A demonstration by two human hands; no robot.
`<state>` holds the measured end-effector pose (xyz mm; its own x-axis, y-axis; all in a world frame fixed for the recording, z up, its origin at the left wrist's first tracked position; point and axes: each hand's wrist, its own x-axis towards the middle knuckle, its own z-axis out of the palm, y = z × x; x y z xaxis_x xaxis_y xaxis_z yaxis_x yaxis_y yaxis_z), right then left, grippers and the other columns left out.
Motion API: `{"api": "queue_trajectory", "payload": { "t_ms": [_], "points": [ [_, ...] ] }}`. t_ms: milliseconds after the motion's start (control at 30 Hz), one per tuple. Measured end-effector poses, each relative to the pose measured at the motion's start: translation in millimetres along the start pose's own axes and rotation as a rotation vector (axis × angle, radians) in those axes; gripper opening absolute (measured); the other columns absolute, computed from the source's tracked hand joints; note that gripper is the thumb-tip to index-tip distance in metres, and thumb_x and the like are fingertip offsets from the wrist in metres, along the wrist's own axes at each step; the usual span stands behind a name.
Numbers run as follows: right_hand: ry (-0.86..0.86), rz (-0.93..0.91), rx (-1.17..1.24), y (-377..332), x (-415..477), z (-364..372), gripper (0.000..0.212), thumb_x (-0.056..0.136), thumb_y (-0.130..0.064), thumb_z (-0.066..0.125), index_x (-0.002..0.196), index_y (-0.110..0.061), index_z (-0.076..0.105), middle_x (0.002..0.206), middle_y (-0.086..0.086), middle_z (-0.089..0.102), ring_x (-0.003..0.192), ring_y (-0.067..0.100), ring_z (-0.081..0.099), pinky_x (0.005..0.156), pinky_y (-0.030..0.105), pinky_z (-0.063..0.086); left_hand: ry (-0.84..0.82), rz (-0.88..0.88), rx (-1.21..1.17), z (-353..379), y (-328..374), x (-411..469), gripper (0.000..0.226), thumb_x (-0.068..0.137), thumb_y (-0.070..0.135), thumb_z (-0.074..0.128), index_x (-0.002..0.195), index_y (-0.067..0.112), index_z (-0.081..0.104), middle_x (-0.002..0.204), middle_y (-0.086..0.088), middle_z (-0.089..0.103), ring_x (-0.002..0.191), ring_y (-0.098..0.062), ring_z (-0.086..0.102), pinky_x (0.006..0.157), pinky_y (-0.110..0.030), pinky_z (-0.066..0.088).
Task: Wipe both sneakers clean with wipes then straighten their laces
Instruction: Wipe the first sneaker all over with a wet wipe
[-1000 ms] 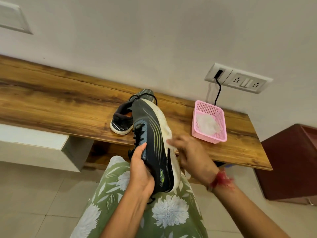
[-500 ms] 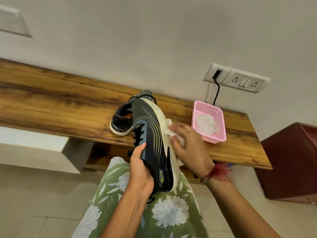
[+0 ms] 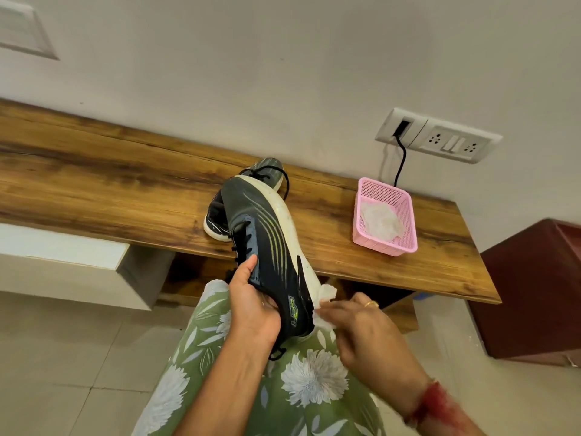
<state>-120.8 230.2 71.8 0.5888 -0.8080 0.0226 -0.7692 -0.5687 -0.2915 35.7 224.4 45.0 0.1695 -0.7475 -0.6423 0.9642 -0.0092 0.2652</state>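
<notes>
Left grip holds one sneaker.

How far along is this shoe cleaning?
Nothing looks finished yet. In hand: the left hand grips one black sneaker while the right hand holds a wipe against its white sole near the heel. Left: the second sneaker lying on the wooden shelf, and the loose laces.

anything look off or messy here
Nothing spilled or damaged. The laces are untidy: a black loop sprawls by the sneaker on the shelf, and a lace end of the held sneaker dangles below the left hand.
</notes>
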Motion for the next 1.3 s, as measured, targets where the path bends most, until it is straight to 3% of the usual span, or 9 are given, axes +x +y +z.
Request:
{"api": "queue_trajectory", "payload": {
  "t_ms": [167,333,467,533,633,733,900,1100,1300],
  "points": [
    [0.357,0.032,0.146,0.9,38.9,-14.5,0.042,0.076,0.005,0.056,0.113,-0.014,0.066,0.113,-0.001,0.066,0.102,0.005,0.05,0.095,0.036,0.038,-0.06,-0.02,0.011,4.7,-5.0,-3.4,0.025,0.094,0.027,0.049,0.098,0.011,0.068,0.08,-0.005,0.074,0.07,-0.018,0.069,0.068,-0.033,0.051],
    [0.177,-0.054,0.054,7.1,41.9,9.3,0.042,0.077,0.007,0.061,0.115,-0.012,0.065,0.118,0.001,0.064,0.104,0.025,0.06,0.093,0.033,0.039,-0.093,-0.068,-0.015,4.8,-4.9,-6.9,0.029,0.094,0.027,0.048,0.101,0.007,0.068,0.087,-0.01,0.073,0.082,-0.022,0.067,0.076,-0.035,0.05],
    [0.126,-0.078,0.021,10.5,2.5,16.3,0.047,0.07,0.006,0.07,0.111,-0.015,0.067,0.113,-0.003,0.066,0.084,0.016,0.057,0.068,0.026,0.052,-0.038,-0.071,-0.032,-1.9,-1.8,-0.7,0.028,0.094,0.027,0.049,0.105,0.009,0.067,0.091,-0.01,0.073,0.089,-0.025,0.066,0.077,-0.038,0.05],
    [0.078,-0.069,0.009,12.5,-10.0,14.8,0.042,0.072,0.0,0.067,0.109,-0.018,0.068,0.11,-0.008,0.066,0.083,0.011,0.053,0.069,0.025,0.052,-0.024,-0.082,-0.006,-2.9,-4.2,0.5,0.027,0.093,0.027,0.05,0.106,0.009,0.067,0.087,-0.009,0.073,0.087,-0.024,0.066,0.074,-0.037,0.051],
    [0.237,0.031,0.15,10.7,-7.5,-3.7,0.033,0.079,-0.019,0.047,0.104,-0.02,0.07,0.099,-0.017,0.064,0.088,-0.002,0.049,0.078,0.033,0.052,-0.038,-0.109,-0.024,0.4,-7.6,-1.9,0.025,0.094,0.025,0.049,0.104,0.01,0.067,0.082,-0.008,0.074,0.08,-0.022,0.067,0.069,-0.036,0.05],
    [0.452,0.034,0.193,6.3,24.7,-23.7,0.032,0.078,-0.01,0.052,0.105,-0.014,0.07,0.103,-0.005,0.068,0.093,-0.004,0.048,0.09,0.045,0.047,-0.076,-0.134,-0.055,5.6,-11.4,-5.6,0.026,0.096,0.025,0.047,0.103,0.009,0.066,0.081,-0.009,0.074,0.069,-0.022,0.071,0.068,-0.036,0.05],
    [0.191,-0.065,0.054,12.9,35.2,-2.8,0.042,0.074,0.002,0.053,0.11,-0.012,0.068,0.114,0.002,0.066,0.102,0.023,0.061,0.093,0.037,0.042,-0.123,-0.168,-0.081,6.0,-9.9,-10.1,0.03,0.097,0.025,0.045,0.096,0.004,0.067,0.082,-0.013,0.073,0.066,-0.023,0.072,0.073,-0.036,0.049],
    [0.263,-0.032,0.029,21.7,-25.3,32.8,0.05,0.075,0.0,0.051,0.122,-0.014,0.062,0.128,-0.004,0.058,0.084,0.002,0.034,0.073,0.017,0.04,-0.052,-0.17,-0.104,-0.4,-4.6,-2.7,0.028,0.097,0.024,0.047,0.107,0.006,0.065,0.086,-0.012,0.074,0.087,-0.024,0.067,0.073,-0.039,0.049],
    [0.372,-0.057,0.028,24.1,-64.6,46.9,0.04,0.088,-0.008,0.039,0.121,-0.009,0.061,0.13,0.0,0.056,0.08,0.011,0.045,0.072,0.018,0.04,-0.044,-0.193,-0.129,-0.8,-4.0,-2.4,0.027,0.097,0.024,0.048,0.106,0.006,0.065,0.084,-0.012,0.074,0.077,-0.024,0.071,0.07,-0.039,0.05]
  ]
}}
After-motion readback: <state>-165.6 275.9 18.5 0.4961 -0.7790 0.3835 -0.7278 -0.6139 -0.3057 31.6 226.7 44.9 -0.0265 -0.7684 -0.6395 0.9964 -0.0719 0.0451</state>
